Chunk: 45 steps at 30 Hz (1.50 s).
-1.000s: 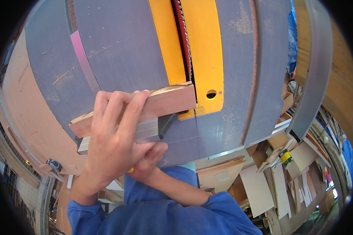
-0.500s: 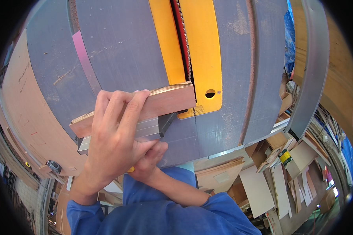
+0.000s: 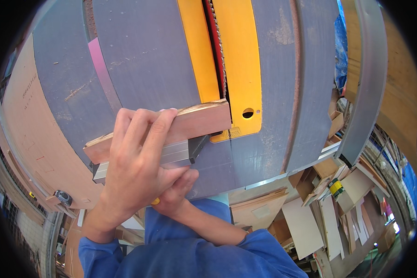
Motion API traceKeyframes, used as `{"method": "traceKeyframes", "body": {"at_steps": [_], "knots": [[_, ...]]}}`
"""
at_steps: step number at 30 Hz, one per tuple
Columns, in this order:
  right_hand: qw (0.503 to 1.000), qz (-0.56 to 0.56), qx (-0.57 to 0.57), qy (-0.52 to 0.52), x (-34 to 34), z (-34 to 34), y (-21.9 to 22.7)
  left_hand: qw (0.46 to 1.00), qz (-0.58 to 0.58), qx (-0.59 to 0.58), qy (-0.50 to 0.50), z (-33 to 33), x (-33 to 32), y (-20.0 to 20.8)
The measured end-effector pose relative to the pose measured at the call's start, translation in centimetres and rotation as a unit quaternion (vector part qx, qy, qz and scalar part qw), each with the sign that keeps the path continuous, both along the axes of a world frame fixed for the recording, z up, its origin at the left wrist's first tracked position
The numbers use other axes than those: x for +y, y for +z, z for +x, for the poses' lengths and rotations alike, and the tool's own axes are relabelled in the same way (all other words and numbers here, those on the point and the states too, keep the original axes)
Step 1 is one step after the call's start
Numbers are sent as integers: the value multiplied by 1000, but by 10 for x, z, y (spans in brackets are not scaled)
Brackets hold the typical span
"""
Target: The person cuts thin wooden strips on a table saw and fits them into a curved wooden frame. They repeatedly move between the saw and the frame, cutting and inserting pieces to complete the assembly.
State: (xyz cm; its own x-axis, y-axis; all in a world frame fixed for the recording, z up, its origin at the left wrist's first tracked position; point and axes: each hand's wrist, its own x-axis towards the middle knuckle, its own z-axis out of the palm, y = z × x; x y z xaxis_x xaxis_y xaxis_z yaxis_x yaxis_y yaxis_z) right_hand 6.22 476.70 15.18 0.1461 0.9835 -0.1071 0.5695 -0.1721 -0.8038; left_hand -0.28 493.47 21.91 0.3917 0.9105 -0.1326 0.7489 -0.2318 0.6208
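My left hand (image 3: 136,160) wraps its fingers over a short wooden board (image 3: 199,118), pressing it against the silver miter gauge fence (image 3: 173,152). The board stands on edge across the grey table saw top (image 3: 143,55). Its right end lies over the yellow throat plate (image 3: 240,74), just on the near side of the toothed saw blade (image 3: 222,60). Tucked beneath the left palm, my right hand (image 3: 177,185) is closed, its thumb side partly covered. A small yellow piece (image 3: 155,201) shows beside it; what the right hand grips is hidden.
A metal rip fence (image 3: 366,83) runs along the right side. Wood offcuts (image 3: 306,227) are piled low on the right, near a yellow-green tape roll (image 3: 337,186). On the left, a plywood panel (image 3: 41,125) adjoins the saw top, with a tape measure (image 3: 63,198) by its edge.
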Motion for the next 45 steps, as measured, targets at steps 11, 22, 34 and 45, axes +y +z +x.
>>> {"method": "traceKeyframes", "body": {"at_steps": [11,22,34,45], "knots": [[998,45,-39,17,4,3,2,1000,11,-13,4,-1,0,0],[998,45,-42,27,-1,4,-1,1000,3,-28,-1,-3,2,1],[997,58,-45,1,2,1,0,999,-9,-31,1,-2,2,1],[997,49,-58,11,-2,1,0,999,-18,-37,2,-3,3,1]]}}
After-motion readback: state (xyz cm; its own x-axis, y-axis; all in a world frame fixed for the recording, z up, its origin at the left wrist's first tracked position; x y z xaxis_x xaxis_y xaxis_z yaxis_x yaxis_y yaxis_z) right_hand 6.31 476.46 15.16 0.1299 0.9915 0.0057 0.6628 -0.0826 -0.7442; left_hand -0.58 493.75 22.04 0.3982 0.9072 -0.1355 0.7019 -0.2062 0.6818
